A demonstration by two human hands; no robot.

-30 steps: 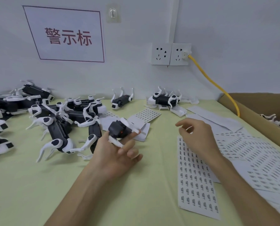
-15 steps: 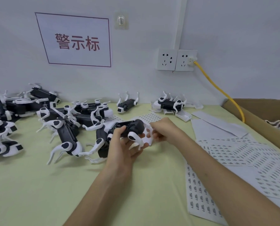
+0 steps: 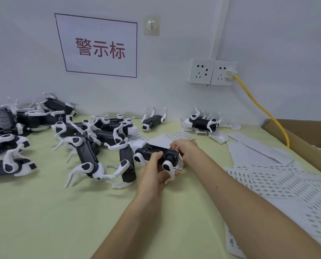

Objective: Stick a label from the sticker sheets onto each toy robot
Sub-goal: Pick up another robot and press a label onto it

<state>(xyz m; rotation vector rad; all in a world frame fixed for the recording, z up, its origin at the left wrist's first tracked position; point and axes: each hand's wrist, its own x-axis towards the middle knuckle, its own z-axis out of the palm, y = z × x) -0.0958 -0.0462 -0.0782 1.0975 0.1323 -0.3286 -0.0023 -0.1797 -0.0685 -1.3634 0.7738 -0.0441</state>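
A black toy robot (image 3: pixel 152 152) with white legs lies belly-up in my left hand (image 3: pixel 154 172), just above the table's middle. My right hand (image 3: pixel 184 148) rests on the robot's right end, fingertips pressed against its black body. Whether a label sits under those fingertips is hidden. White sticker sheets (image 3: pixel 279 182) with rows of small grey labels spread over the table to the right. A pile of several more toy robots (image 3: pixel 88 143) lies to the left.
Two toy robots (image 3: pixel 153 120) (image 3: pixel 202 123) lie by the back wall. An open cardboard box (image 3: pixel 305 139) stands at the right edge, with a yellow cable (image 3: pixel 259 107) running down to it from a wall socket. The green table (image 3: pixel 53 212) stretches toward me.
My right hand has come left from above the sticker sheets to the toy robot. My left hand has turned the robot lengthwise and now grips its body.
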